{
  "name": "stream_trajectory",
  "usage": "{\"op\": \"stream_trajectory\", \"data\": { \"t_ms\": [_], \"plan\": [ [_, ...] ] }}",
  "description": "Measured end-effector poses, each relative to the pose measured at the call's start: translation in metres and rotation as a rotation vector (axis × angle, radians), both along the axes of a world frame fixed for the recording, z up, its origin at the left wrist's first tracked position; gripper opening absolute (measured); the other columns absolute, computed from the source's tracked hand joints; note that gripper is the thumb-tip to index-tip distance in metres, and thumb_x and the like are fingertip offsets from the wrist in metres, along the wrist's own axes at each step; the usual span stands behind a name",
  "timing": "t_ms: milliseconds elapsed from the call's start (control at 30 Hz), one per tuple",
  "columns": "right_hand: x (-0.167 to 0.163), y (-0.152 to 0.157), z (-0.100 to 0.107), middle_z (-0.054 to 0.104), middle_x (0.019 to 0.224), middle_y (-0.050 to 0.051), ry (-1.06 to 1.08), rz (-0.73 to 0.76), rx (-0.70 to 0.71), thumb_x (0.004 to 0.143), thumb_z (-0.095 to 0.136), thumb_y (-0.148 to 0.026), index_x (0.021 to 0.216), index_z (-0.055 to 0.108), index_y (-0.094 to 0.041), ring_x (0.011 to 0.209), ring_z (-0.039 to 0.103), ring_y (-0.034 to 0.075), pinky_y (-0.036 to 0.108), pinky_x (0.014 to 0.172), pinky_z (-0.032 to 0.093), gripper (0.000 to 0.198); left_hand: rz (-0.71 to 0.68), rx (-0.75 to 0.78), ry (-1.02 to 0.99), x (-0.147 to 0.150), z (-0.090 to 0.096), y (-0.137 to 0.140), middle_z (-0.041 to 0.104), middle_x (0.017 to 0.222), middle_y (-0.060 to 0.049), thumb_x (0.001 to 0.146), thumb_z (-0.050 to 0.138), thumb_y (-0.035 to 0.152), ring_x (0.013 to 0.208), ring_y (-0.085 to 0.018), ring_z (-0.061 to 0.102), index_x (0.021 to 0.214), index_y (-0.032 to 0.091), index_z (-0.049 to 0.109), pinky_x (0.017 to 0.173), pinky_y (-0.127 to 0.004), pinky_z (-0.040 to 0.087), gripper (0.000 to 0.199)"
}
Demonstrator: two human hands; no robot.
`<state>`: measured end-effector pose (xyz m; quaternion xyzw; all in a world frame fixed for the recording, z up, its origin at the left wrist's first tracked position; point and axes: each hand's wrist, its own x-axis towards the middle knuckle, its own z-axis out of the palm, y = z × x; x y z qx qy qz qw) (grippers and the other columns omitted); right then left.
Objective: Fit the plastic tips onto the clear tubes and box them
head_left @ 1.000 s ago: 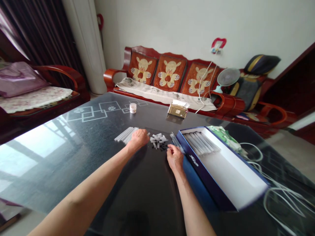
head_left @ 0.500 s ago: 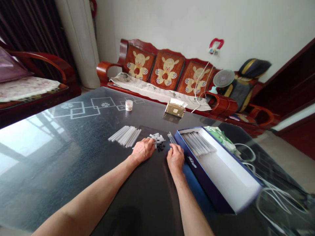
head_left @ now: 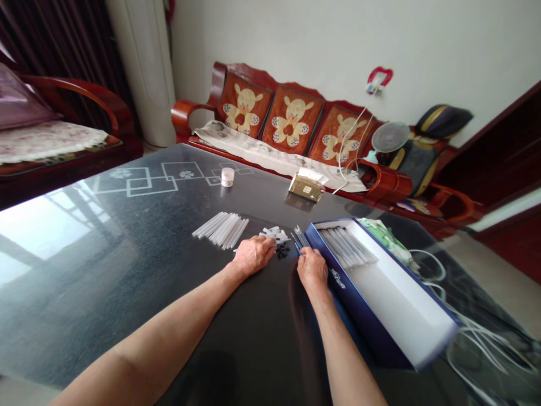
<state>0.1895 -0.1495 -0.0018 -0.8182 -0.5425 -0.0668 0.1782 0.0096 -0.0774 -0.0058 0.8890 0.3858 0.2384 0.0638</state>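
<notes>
My left hand (head_left: 254, 254) rests on the table with its fingers bent together at a small pile of white plastic pen parts (head_left: 276, 233); what they pinch, if anything, is hidden. Small black pieces (head_left: 282, 252) lie just right of those fingertips. To the left is a row of translucent white pen barrels (head_left: 222, 228). Beside the box, my right hand (head_left: 313, 269) is closed on the near end of thin pen refills (head_left: 300, 237), whose tips point away from me. More clear, slender pens (head_left: 347, 247) lie side by side in the far end of the blue box (head_left: 393, 307).
A small white tub (head_left: 227, 177) and a gold tissue pack (head_left: 306, 186) stand farther back on the dark glossy table (head_left: 169, 248). Right of the box lie a green and white package (head_left: 386, 239) and white cables (head_left: 482, 338). A wooden sofa (head_left: 183, 121) stands behind.
The view has shifted slightly, so most things sit a little farther right. My right hand has drawn back slightly from the refill tips; my left hand stays at the white parts.
</notes>
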Motion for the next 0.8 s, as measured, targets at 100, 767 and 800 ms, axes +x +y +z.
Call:
{"op": "stream_trajectory", "data": {
  "t_ms": [100,767,800],
  "plan": [
    [-0.002,0.003,0.011,0.064,0.087,0.012,0.04,-0.03,-0.066,0.081,0.049,-0.01,0.094,0.068,-0.014,0.075,0.061,0.02,0.031,0.072,0.043,0.023,-0.008,-0.01,0.004,-0.001,0.0,0.0,0.068,0.094,-0.005,0.096,0.039,0.042,0.087,-0.019,0.065,0.113,0.026,0.062,0.067,-0.024,0.048,0.033],
    [-0.017,0.004,0.0,0.071,0.086,-0.001,1.938,0.325,0.575,0.069,0.07,-0.017,0.093,0.068,-0.023,0.073,0.065,0.009,0.022,0.067,0.056,0.025,-0.103,0.141,-0.073,-0.002,-0.009,0.002,0.065,0.078,-0.003,0.093,0.044,0.037,0.077,-0.017,0.063,0.094,0.02,0.066,0.064,-0.023,0.046,0.028],
    [-0.017,0.004,-0.001,0.071,0.083,-0.002,1.952,0.307,0.594,0.071,0.07,-0.019,0.093,0.068,-0.022,0.071,0.064,0.009,0.022,0.066,0.056,0.022,-0.105,0.145,-0.079,-0.002,-0.009,0.003,0.065,0.078,-0.003,0.093,0.043,0.037,0.077,-0.017,0.063,0.094,0.02,0.066,0.064,-0.023,0.046,0.028]
  ]
}}
